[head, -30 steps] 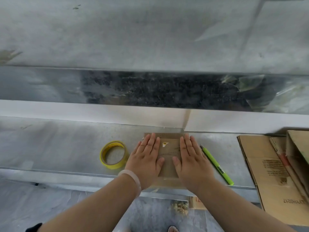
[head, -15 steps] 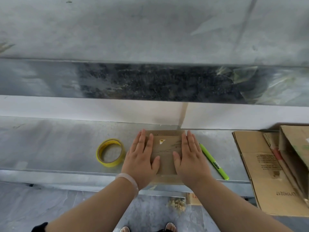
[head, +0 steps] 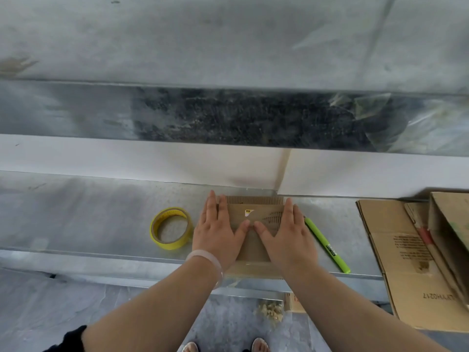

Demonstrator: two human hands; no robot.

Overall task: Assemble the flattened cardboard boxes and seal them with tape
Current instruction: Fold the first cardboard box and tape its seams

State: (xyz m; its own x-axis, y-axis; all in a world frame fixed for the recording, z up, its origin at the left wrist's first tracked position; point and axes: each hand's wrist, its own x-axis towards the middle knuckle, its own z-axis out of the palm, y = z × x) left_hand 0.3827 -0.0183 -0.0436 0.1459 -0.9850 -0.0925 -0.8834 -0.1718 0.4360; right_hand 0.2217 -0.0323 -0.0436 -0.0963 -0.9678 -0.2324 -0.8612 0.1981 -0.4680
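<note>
A small brown cardboard box (head: 253, 217) lies on the metal shelf (head: 88, 219) in the middle of the view. My left hand (head: 218, 232) presses flat on its left side with straight fingers. On the right side my right hand (head: 286, 235) presses down the same way, and the two thumbs nearly meet at the centre. A strip of clear tape shows along the box's near edge. A yellow tape roll (head: 171, 228) lies just left of my left hand.
A green marker pen (head: 326, 243) lies right of the box. A stack of flattened cardboard boxes (head: 406, 262) sits at the far right. A white ledge (head: 127, 161) runs behind the shelf. Cardboard scraps lie on the floor below.
Both hands have slid outward from the middle of the box top toward its left and right edges, baring more of the cardboard between them.
</note>
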